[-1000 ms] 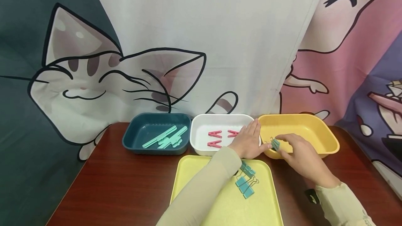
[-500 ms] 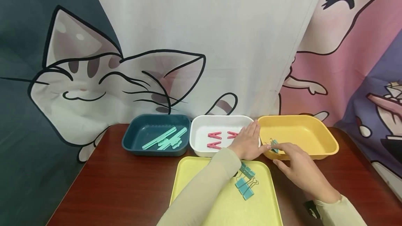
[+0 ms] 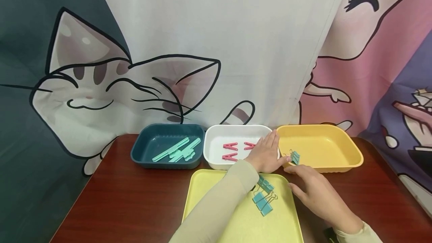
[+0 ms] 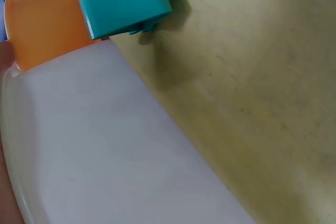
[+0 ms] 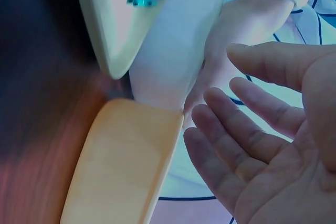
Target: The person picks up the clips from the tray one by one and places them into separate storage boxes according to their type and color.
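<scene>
My left hand [image 3: 264, 156] rests with straight fingers over the right rim of the white bin [image 3: 216, 162]. Its thumb reaches toward a teal binder clip [image 3: 295, 157] in the front left corner of the yellow bin [image 3: 337, 168]. Just in front of that corner is my right hand [image 3: 314, 194], fingers loosely extended; the right wrist view shows nothing in its palm [image 5: 294, 177]. Two more teal binder clips lie on the yellow tray [image 3: 216, 231]: an upper clip [image 3: 266, 185] partly behind the left sleeve, and a lower clip [image 3: 262, 204].
Several red clothespins, one of them a lower clothespin [image 3: 230, 157], lie in the white bin. A dark blue bin [image 3: 145, 162] at the left holds several mint-green long clips [image 3: 171, 149]. A printed curtain [image 3: 236, 66] hangs behind the brown table [image 3: 118, 198].
My right hand has let go of the binder clip in the yellow bin and drawn back toward the tray. My left hand has stayed in place.
</scene>
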The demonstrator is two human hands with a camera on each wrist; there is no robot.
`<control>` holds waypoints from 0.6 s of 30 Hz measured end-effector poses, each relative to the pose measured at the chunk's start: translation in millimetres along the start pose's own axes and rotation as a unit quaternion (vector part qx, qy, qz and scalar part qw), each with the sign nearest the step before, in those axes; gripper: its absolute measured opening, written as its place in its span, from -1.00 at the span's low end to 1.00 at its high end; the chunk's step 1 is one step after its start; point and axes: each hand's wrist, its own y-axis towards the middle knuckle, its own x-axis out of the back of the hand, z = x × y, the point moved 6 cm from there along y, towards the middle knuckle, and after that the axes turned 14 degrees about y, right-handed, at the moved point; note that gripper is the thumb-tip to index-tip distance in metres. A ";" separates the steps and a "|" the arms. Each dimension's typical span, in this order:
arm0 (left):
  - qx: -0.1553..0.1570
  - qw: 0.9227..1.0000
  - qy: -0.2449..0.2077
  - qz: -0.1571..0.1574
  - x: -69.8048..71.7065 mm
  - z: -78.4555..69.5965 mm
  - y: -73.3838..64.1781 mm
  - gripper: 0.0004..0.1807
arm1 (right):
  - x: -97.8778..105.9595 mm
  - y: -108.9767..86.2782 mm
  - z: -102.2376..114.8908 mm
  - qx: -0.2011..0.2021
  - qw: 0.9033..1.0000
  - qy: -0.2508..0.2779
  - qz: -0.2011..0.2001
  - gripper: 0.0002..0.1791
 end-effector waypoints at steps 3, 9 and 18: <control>-0.001 1.000 0.000 0.009 -3.4 0.1 3.1 -0.02 | -4.1 -2.1 4.8 0.004 1.000 -0.004 0.003 -0.55; 0.002 1.000 0.003 0.016 -9.7 0.3 8.7 0.00 | -13.7 -7.2 12.2 0.004 1.000 0.002 0.021 -0.58; 0.001 1.000 0.007 0.012 -10.9 1.4 9.8 0.00 | -30.0 -11.6 16.2 -0.035 0.995 0.055 0.069 -0.67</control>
